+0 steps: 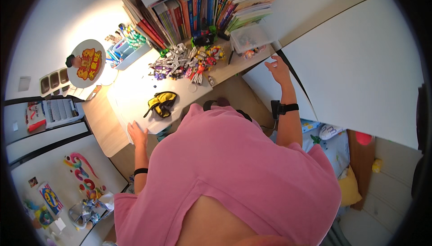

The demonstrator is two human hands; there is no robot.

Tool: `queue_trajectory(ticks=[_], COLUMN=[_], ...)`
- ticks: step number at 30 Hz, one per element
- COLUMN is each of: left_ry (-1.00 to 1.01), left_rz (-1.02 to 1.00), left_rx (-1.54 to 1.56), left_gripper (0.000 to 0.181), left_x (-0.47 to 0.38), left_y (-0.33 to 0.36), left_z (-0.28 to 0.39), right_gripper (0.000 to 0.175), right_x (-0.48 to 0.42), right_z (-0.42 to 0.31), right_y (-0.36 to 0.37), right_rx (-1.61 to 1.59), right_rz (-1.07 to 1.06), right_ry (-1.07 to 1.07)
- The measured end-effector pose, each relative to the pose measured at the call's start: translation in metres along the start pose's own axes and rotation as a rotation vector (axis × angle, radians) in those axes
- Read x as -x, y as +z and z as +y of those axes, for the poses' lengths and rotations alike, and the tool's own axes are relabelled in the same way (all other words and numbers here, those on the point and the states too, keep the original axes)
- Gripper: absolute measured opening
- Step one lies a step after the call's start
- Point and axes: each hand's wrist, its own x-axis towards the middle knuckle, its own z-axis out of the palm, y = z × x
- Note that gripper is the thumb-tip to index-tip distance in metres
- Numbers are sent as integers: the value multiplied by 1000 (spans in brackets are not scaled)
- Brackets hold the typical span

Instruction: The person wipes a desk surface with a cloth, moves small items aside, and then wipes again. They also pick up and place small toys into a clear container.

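Note:
My left hand [137,134] rests on the near left edge of a white desk mat [130,102], thumb apart from the fingers. A small yellow and black fabric pouch [162,105] lies on the mat, up and to the right of that hand. Out to the right, my right hand [279,71] is raised beside a white cabinet panel [265,77], its fingers loosely bent and holding nothing. Between the hands, at the back of the mat, a pile of toy robot figures and parts [187,62] spreads over the wooden desk [233,67].
Behind the toys stand rows of books [189,9] and a clear plastic box [251,38]. A blue pen organizer [133,55] and a lit lamp with a round disc-shaped head [86,63] are at the back left. A large white door panel [351,60] rises on the right.

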Motion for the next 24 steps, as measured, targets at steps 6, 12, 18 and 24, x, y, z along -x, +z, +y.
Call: queue_trajectory(ticks=[6,12,18,24], left_ry=[-150,-322,-312,-305], left_rz=[97,-113,-182,-167], left_rx=[36,49,-25,-105], left_gripper=[74,62,38,29], left_x=[26,40,30,26], left_y=[19,29,30,25], left_z=[52,79,73,82], right_gripper=[57,65,54,35], right_x=[-75,-112,-121,-132], right_z=[19,29,40,48], right_y=[10,20,21,10], right_rx=[-328,-516,-595,-497], right_rz=[-160,-392,-436,-370], right_ry=[49,124,169,158])
